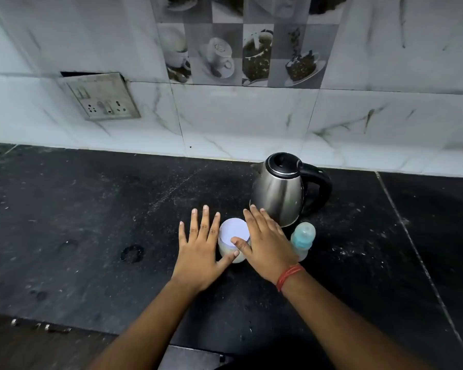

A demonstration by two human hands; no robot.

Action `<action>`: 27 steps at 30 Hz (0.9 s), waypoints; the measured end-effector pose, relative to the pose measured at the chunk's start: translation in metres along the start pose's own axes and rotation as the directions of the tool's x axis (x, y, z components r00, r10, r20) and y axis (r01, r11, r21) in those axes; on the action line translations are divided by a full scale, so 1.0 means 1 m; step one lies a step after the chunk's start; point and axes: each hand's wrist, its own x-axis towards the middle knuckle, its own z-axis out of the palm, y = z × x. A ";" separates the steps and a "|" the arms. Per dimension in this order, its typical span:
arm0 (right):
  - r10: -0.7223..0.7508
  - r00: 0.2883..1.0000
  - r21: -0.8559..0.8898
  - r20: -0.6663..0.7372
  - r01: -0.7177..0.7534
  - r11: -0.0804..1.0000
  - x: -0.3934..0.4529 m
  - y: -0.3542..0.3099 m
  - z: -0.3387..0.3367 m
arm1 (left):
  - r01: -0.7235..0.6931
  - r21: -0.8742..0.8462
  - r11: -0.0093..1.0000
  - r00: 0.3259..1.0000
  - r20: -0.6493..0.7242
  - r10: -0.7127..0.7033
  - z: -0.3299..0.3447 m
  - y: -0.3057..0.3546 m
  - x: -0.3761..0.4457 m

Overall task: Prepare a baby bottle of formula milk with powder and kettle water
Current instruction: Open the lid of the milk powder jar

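A small white jar with a pale lilac lid stands on the black counter. My left hand lies flat to its left, fingers spread, thumb against the jar's side. My right hand lies flat to its right, thumb tip resting on the lid. Neither hand grips anything. A baby bottle with a light blue cap stands just right of my right hand, partly hidden by it. Behind both stands a steel kettle with a black lid and a black handle pointing right.
A marble-tiled wall rises behind the counter, with a loose switch-and-socket plate at the left. White specks dot the counter. The front edge of the counter runs along the bottom, with a dark object below it.
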 end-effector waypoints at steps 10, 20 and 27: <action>-0.017 0.999 -0.117 0.050 0.023 0.993 0.024 -0.024 0.008 | 0.177 -0.151 0.973 0.954 0.271 -0.131 0.006 -0.008 -0.012; 0.178 0.984 0.312 0.007 -0.171 0.935 0.010 -0.026 -0.018 | 0.186 -0.581 0.792 0.978 0.186 -0.093 -0.006 0.007 -0.012; 0.129 0.990 0.202 0.058 -0.138 0.970 0.000 -0.018 -0.036 | 0.169 -0.685 0.709 0.984 0.157 -0.083 -0.018 0.030 -0.005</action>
